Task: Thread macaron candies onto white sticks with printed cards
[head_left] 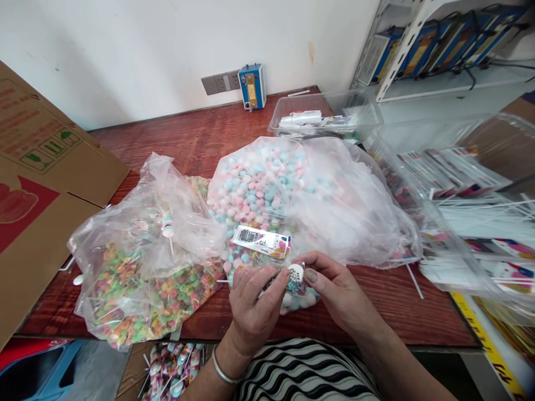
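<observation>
My left hand and my right hand meet at the table's near edge. Both pinch a small clear wrapper with a round candy and a white sticker between thumbs and fingers. A printed paper label lies just above them on a big plastic bag of pink, blue and white candies. To the left sits a second plastic bag of orange, green and red ring candies, with one lollipop on a stick lying on it.
A cardboard box fills the left side. A clear plastic tub stands at the back by a blue device. Clear bags of sticks and printed labels lie at the right. Wrapped lollipops sit below the table's edge.
</observation>
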{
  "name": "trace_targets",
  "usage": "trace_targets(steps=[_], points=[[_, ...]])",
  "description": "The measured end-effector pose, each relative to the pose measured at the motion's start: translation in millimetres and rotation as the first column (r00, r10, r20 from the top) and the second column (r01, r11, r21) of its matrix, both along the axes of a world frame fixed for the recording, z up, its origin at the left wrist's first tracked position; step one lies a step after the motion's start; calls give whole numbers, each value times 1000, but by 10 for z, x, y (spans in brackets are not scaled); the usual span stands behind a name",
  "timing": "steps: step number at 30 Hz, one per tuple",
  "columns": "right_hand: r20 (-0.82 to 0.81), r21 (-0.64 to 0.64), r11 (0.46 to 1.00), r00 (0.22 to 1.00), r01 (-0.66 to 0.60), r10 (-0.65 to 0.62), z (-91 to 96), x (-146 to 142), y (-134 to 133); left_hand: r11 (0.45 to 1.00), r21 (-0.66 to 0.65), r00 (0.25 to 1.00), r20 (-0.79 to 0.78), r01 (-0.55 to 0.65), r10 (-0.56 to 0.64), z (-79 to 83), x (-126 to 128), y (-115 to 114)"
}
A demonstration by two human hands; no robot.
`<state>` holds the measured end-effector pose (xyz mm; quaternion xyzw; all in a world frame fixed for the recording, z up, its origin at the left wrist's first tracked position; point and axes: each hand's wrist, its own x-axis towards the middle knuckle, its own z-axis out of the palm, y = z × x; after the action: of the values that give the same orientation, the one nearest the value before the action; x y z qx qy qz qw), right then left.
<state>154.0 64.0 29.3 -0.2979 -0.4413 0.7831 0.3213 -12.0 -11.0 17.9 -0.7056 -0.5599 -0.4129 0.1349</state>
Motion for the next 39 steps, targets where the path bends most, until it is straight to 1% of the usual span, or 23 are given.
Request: trace_targets(steps=[3,6,8,10,12,13,14,16,17,18,19,21,23,25,27,29,31,32,34,37,39], points=[[71,30,1000,997,-3,1,38,-9,34,999,-36,999,41,20,-18,-19,4,5],[108,97,995,994,5,-15,72,-10,59,993,-94,988,142,72,-58,-34,5,16],[121,140,990,992,13,-30,86,-2,65,982,-145,963,256,124,-84,-21,11,25],[132,193,981,991,1,-27,95,15,66,966,-214,910,412,148,-48,14,18,35],[169,308,951,985,-13,-41,106,36,69,938,-305,818,573,163,45,65,16,46],[199,389,921,978,-21,-62,115,47,75,914,-356,759,645,196,88,93,10,52],[226,472,881,970,-31,-87,126,57,83,879,-399,693,711,260,117,119,1,59],[262,588,806,960,-74,-103,157,74,105,780,-443,544,824,442,160,165,-23,73],[273,606,788,958,-106,-82,175,81,117,727,-441,470,863,526,183,183,-35,79],[280,606,784,959,-138,-48,193,87,129,686,-428,406,890,588,208,196,-44,83],[286,593,788,958,-169,-10,209,91,140,658,-413,354,907,630,230,204,-51,85],[287,557,802,956,-214,56,230,98,156,622,-383,290,924,683,250,213,-57,83],[264,506,828,957,-241,118,224,102,162,590,-371,272,928,717,254,216,-61,76],[215,422,869,960,-257,180,185,100,161,569,-381,284,924,729,255,223,-71,69],[131,295,919,964,-261,232,122,92,151,565,-403,320,915,720,244,236,-88,69],[21,132,956,965,-262,262,54,79,132,557,-412,337,911,721,238,247,-108,80],[-63,-9,963,961,-271,270,0,65,109,551,-405,326,914,730,240,243,-128,96],[-83,-49,960,959,-274,270,-17,60,98,553,-399,316,917,731,243,233,-138,104],[-72,-68,965,966,-253,249,-39,57,80,571,-394,304,919,720,250,199,-159,118],[18,10,985,985,-170,169,-51,66,71,627,-383,291,924,678,249,147,-182,136],[53,67,987,989,-143,140,-51,73,74,658,-384,314,921,648,229,136,-182,147]])
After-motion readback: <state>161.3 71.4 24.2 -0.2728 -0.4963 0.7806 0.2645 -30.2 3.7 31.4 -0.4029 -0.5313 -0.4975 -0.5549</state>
